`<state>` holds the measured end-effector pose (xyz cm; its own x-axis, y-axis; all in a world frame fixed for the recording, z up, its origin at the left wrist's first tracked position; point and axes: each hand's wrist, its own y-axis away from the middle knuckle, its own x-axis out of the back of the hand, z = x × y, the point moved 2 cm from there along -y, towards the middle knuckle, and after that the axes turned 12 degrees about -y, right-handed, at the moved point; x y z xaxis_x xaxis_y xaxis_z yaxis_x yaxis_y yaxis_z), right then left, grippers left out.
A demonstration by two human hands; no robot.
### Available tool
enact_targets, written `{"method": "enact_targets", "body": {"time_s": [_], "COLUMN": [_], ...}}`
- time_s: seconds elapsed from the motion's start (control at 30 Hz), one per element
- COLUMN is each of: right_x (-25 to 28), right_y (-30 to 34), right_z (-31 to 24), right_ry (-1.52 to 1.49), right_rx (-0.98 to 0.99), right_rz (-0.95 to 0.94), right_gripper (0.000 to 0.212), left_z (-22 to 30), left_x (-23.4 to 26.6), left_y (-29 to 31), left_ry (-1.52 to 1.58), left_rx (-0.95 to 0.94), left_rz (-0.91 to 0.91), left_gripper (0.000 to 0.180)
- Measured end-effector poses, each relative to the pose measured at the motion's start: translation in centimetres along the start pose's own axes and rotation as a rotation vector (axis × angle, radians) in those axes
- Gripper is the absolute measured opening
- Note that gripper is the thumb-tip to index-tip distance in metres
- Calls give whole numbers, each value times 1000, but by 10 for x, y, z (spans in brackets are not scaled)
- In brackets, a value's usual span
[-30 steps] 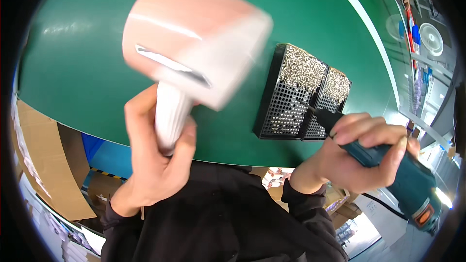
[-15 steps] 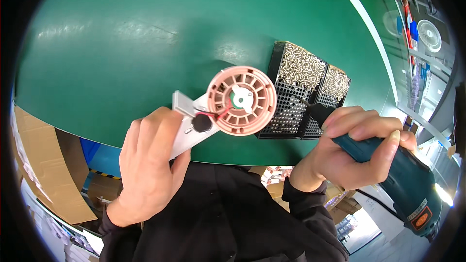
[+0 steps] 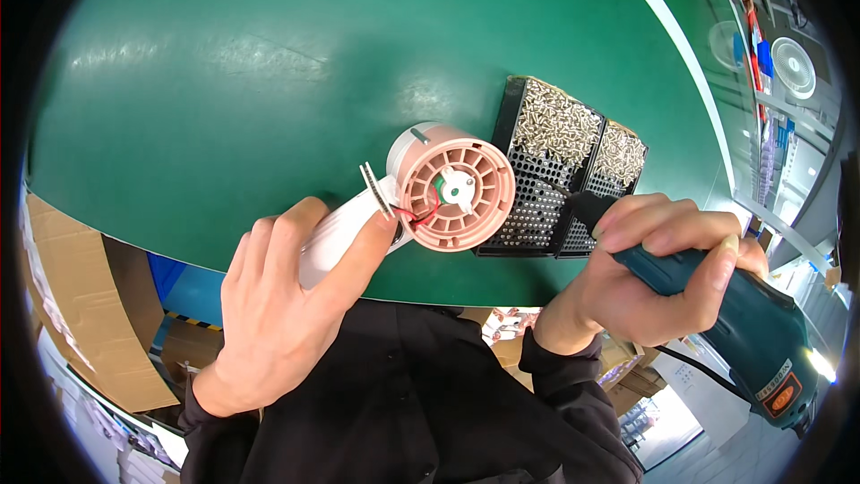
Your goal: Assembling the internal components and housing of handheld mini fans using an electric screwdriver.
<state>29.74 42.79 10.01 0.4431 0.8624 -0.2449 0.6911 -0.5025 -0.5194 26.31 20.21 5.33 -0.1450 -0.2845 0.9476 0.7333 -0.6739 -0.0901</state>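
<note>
My left hand (image 3: pixel 278 318) is closed round the white handle of a handheld fan (image 3: pixel 432 161). Its round pink head has a slotted ring, a white hub piece and a bit of green inside. Thin red and dark wires run from the hub towards the handle, where a small flat piece sticks up by my thumb. Held in my right hand (image 3: pixel 667 264) is a dark teal electric screwdriver (image 3: pixel 761 332) with a black nose. Its bit points left over the perforated part of a black screw tray (image 3: pixel 537 206); I cannot tell whether it touches a screw.
Loose silver screws (image 3: pixel 555 121) fill the tray's far part, with several standing in its holes. Beneath lies a green table (image 3: pixel 224 125). Cardboard (image 3: pixel 98 305) stands at the lower left. A black cord (image 3: pixel 703 372) runs behind the screwdriver. A white round fan (image 3: pixel 793 68) is at the far right.
My left hand has turned the fan, so the side of its head now shows, and its head has shifted slightly right. My left thumb has moved up the handle. The screwdriver has barely moved.
</note>
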Motion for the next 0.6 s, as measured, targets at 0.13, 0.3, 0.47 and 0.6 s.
{"method": "enact_targets", "body": {"time_s": [0.13, 0.3, 0.47, 0.6], "right_x": [-5, -7, -15, -41], "right_y": [-1, -1, -7, -6], "right_z": [-3, -10, -36, -39], "right_ry": [13, -43, -153, -181], "right_rx": [-10, 93, 176, 142], "right_rz": [37, 88, -28, -109], "right_gripper": [16, 20, 29, 33], "left_z": [0, 1, 6, 7], "left_x": [1, -1, 1, 3], "left_y": [-1, 1, -9, -11], "left_ry": [-39, -39, -71, -58], "left_rx": [-42, -67, -145, -129], "left_rz": [18, 71, -28, -47], "left_gripper": [57, 62, 67, 62]}}
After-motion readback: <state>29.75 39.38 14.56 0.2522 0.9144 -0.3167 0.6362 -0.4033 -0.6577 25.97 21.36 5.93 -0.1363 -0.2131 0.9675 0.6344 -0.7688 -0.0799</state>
